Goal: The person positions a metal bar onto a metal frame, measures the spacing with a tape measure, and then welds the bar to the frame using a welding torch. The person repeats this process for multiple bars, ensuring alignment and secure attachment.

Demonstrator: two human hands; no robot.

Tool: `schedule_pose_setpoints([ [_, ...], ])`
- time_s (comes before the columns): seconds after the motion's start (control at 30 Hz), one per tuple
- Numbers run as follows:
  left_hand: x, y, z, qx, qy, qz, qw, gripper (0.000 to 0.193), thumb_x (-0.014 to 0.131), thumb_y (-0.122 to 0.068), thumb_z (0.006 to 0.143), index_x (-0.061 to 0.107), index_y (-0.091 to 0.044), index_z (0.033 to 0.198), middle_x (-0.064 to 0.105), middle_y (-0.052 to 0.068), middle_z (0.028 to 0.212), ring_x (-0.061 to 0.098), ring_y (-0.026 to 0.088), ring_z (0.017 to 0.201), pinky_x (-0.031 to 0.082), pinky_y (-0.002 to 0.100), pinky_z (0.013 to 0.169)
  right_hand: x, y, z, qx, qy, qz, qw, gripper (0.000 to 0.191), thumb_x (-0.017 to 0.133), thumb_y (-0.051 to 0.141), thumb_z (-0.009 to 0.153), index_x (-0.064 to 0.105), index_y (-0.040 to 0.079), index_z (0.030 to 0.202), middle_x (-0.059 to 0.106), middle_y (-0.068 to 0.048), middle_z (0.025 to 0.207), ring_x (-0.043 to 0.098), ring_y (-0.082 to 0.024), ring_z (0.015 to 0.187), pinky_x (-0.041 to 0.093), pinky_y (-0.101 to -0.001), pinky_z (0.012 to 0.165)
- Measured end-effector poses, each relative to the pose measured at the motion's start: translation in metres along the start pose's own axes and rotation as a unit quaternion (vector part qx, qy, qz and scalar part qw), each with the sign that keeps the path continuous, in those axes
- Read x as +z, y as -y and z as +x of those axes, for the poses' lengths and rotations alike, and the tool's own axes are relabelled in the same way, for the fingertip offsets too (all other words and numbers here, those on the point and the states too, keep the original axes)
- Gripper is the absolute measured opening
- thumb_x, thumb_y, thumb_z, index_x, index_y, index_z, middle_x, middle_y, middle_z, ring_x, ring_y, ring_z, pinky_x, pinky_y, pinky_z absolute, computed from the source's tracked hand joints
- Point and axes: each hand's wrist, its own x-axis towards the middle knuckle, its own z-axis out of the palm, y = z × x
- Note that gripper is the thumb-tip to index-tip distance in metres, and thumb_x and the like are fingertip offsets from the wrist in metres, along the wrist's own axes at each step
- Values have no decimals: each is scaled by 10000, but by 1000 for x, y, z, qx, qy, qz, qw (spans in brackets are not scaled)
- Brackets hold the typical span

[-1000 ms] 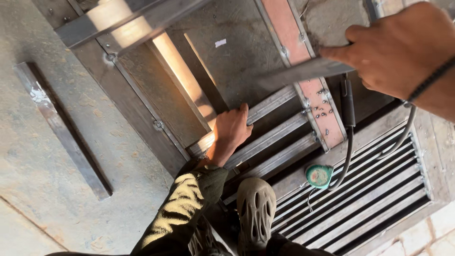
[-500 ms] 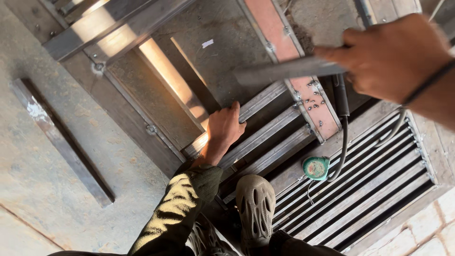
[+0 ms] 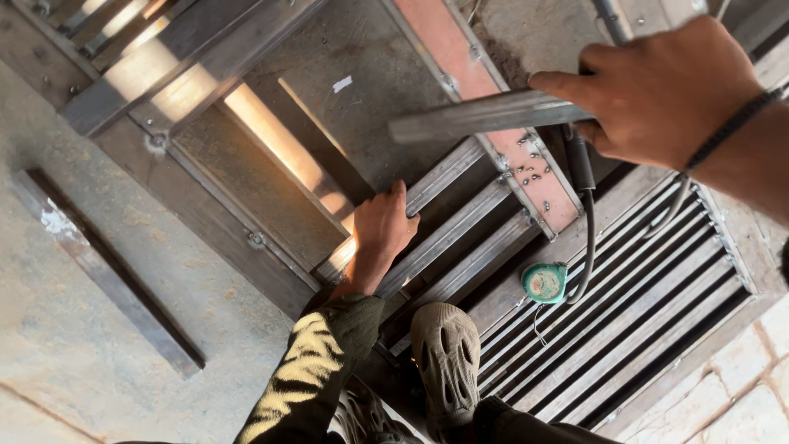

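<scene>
And there was the right hand [image 3: 666,90], up close to the camera, its grip closed round one end of a grey steel bar [image 3: 485,115]. The bar was held in the air, level, its free end jutting out over the red-painted strip [image 3: 538,185] of the metal frame lying on the concrete floor [image 3: 82,362].

Down below, the left hand [image 3: 385,234], in a camouflage sleeve, lay on a slanting frame rail [image 3: 448,185]. Its fingers were draped along the rail, but whether that grip was clasped or just pressing I could not tell.

Now the danger. The bar was held by one end only, so my worry was a slip or a sag at the free end, which hung almost above the left hand. A drop could have caught those knuckles or the perforated foam shoe [image 3: 446,349] planted on the frame. That shoe gave little cover.

A black cable [image 3: 588,238] ran under the right hand and looped down beside a round green tape measure [image 3: 544,282]. A swinging bar could have snagged the cable or knocked the tape into the grille slats [image 3: 649,304]. A loose flat bar [image 3: 107,271] lay well apart on the floor, something to trip over.

Containers? No box, tray or bucket showed anywhere, so there were no contents to report.
</scene>
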Motion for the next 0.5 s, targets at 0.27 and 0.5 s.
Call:
schedule_pose_setpoints([
  [0.27,-5,-8,-1,-7,23,-4,1000,531,843,-351,830,610,-23,1177,755,179,885,765,344,771,630,459,657,128,103,-77,231,-169,579,763,626,649,489,992,549,99,1472,752,-183,1081,732,-252,706,597,-381,494],
  [0.5,1,-17,-4,8,14,14,1000,594,843,-325,800,598,27,1210,745,220,884,745,391,799,623,486,690,156,137,-122,280,-86,556,778,619,625,517,942,526,275,1503,745,-92,1007,682,-174,567,512,-308,412],
])
